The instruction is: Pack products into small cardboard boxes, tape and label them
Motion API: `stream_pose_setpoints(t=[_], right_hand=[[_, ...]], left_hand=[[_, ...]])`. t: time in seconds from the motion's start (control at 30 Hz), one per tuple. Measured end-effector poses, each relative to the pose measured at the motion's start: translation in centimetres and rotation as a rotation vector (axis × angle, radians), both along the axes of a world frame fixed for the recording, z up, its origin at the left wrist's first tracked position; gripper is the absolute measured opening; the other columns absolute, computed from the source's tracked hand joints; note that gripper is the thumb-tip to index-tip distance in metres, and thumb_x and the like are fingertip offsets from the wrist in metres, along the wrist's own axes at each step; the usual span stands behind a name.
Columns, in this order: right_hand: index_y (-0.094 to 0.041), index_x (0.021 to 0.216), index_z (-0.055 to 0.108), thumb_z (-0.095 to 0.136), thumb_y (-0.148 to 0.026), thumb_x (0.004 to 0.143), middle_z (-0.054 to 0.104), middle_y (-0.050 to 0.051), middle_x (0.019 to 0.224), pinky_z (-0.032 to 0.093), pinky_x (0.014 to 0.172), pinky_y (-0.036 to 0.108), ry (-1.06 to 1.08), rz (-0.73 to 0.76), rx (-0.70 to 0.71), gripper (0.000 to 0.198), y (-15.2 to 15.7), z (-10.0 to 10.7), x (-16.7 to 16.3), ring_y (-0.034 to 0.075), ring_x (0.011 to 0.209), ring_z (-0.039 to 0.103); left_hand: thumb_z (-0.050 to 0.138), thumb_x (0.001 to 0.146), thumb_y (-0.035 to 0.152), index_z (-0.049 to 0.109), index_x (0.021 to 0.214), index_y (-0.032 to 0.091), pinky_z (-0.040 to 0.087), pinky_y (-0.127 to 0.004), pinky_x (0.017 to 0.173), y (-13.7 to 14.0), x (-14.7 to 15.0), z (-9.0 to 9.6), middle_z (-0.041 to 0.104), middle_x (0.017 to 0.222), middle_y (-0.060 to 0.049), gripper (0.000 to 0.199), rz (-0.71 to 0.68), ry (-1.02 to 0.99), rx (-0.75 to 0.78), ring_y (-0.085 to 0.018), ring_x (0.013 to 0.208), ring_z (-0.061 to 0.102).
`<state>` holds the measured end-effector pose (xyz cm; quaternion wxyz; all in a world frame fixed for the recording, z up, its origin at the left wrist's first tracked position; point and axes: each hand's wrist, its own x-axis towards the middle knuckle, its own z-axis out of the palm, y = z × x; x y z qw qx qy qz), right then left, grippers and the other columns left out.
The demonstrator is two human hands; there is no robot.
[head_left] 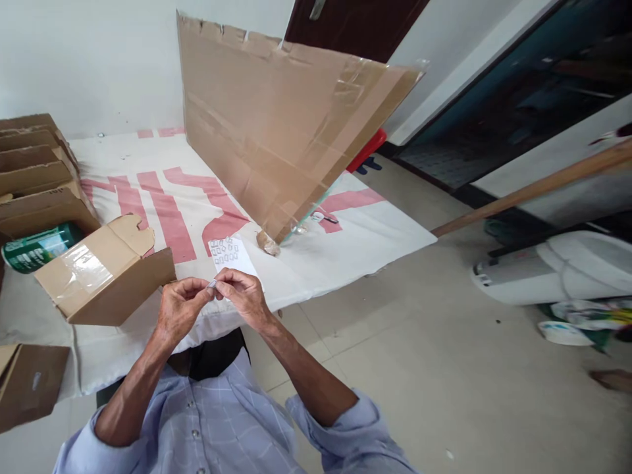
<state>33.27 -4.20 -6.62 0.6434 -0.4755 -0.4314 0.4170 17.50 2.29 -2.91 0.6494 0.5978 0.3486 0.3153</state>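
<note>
My left hand (pixel 184 304) and my right hand (pixel 243 296) meet over the front edge of the table, fingertips pinched together. Between them is a small greyish-white piece (pixel 212 284), too small to name, which both hands grip. Just beyond my fingers lies a white sheet of paper (pixel 249 264) bearing several small squarish pieces or marks (pixel 225 250) in rows. My hands cover the near part of the sheet.
A tall cardboard panel (pixel 276 125) stands on the cloth-covered table (pixel 395 227). At left are an open cardboard box (pixel 118 289), a green can (pixel 42 248), cardboard dividers (pixel 34 164) and another box (pixel 37 388). A dark-handled item (pixel 323 218) lies near the panel.
</note>
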Motion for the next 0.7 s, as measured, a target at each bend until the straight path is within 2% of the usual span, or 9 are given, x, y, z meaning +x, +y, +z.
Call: stream_pose_setpoints(t=[0.17,0.27,0.37,0.43,0.57,0.7], right_hand=[[-0.022,0.083,0.069,0.077,-0.051,0.092,0.064,0.0,0.073,0.053,0.069,0.033,0.022,0.008,-0.037,0.031,-0.1,-1.3,0.4,0.016,0.067,0.058],[-0.022,0.084,0.067,0.073,-0.05,0.093,0.062,-0.001,0.072,0.052,0.072,0.032,-0.049,-0.052,-0.055,0.03,0.6,-2.3,2.7,0.016,0.069,0.057],[-0.023,0.084,0.062,0.069,-0.051,0.09,0.06,-0.002,0.073,0.05,0.072,0.031,-0.215,-0.21,-0.133,0.029,2.7,-3.4,6.9,0.016,0.07,0.055],[-0.023,0.081,0.059,0.061,-0.049,0.088,0.059,-0.001,0.075,0.049,0.073,0.031,-0.427,-0.296,-0.236,0.027,4.7,-4.3,10.0,0.017,0.072,0.055],[-0.023,0.073,0.056,0.059,-0.037,0.08,0.06,0.0,0.075,0.046,0.078,0.033,-0.575,-0.326,-0.337,0.015,8.5,-6.3,14.5,0.018,0.075,0.055],[-0.024,0.073,0.057,0.059,-0.032,0.08,0.062,0.0,0.073,0.043,0.078,0.032,-0.689,-0.296,-0.409,0.011,10.4,-8.1,15.8,0.019,0.076,0.055]], left_hand=[[0.086,0.077,0.043,0.083,0.078,0.016,0.064,-0.03,0.073,0.0,0.7,-1.4,0.083,0.079,-0.01,0.027,-0.019,0.031,-0.005,-0.021,0.073,0.079],[0.084,0.077,0.044,0.085,0.091,0.016,0.065,-0.032,0.074,0.0,0.4,-2.9,0.085,0.084,-0.01,0.031,0.026,0.092,0.019,-0.023,0.076,0.08],[0.08,0.081,0.044,0.085,0.098,0.018,0.064,-0.032,0.071,0.2,-1.2,-4.7,0.085,0.087,-0.01,0.032,0.132,0.229,0.19,-0.022,0.076,0.079],[0.074,0.085,0.042,0.084,0.096,0.019,0.064,-0.032,0.07,0.5,-3.0,-5.9,0.084,0.084,-0.008,0.028,0.19,0.314,0.348,-0.021,0.07,0.077],[0.065,0.09,0.037,0.081,0.093,0.02,0.065,-0.03,0.072,0.9,-6.4,-8.0,0.082,0.08,-0.005,0.024,0.223,0.441,0.541,-0.02,0.07,0.077],[0.063,0.095,0.034,0.079,0.095,0.02,0.065,-0.03,0.075,1.0,-8.2,-10.1,0.082,0.085,-0.006,0.022,0.178,0.511,0.622,-0.021,0.074,0.079]])
